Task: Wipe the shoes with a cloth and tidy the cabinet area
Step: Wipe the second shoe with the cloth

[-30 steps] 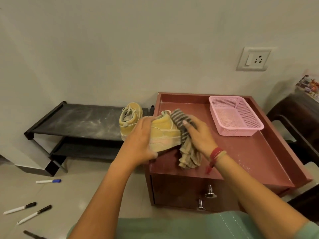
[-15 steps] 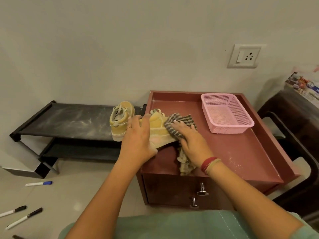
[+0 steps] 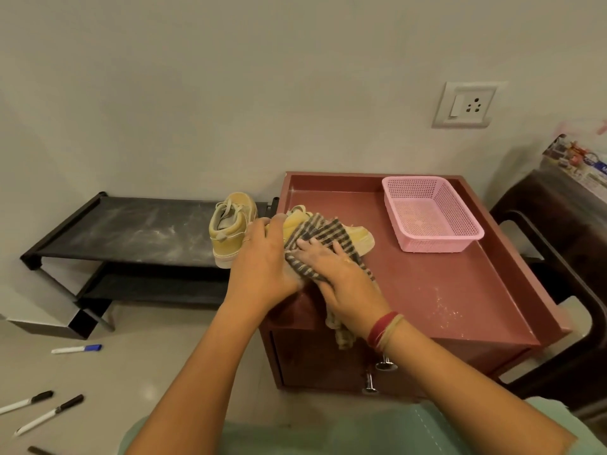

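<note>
Two hands: left hand (image 3: 262, 267) holds the yellow shoe (image 3: 359, 237) in a curled grip, right hand (image 3: 340, 279) presses striped cloth (image 3: 323, 229) flat.

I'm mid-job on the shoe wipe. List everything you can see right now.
held shoe: 1, yellow, on the cabinet top, partly under the cloth
second shoe: 1, yellow, right end of the rack's top shelf
cloth: 1, grey-and-beige striped, over the held shoe, tail hanging past the cabinet front
cabinet: 1, reddish-brown, against the wall
knobs: 2, metal, cabinet front
basket: 1, pink, cabinet top, back right
shoe rack: 1, black, dusty, left of the cabinet
markers: 3, white, one blue cap, two black caps, floor at left
wall socket: 1, white, above the cabinet
left hand: grips the held shoe
right hand: presses the cloth, fingers flat
</note>
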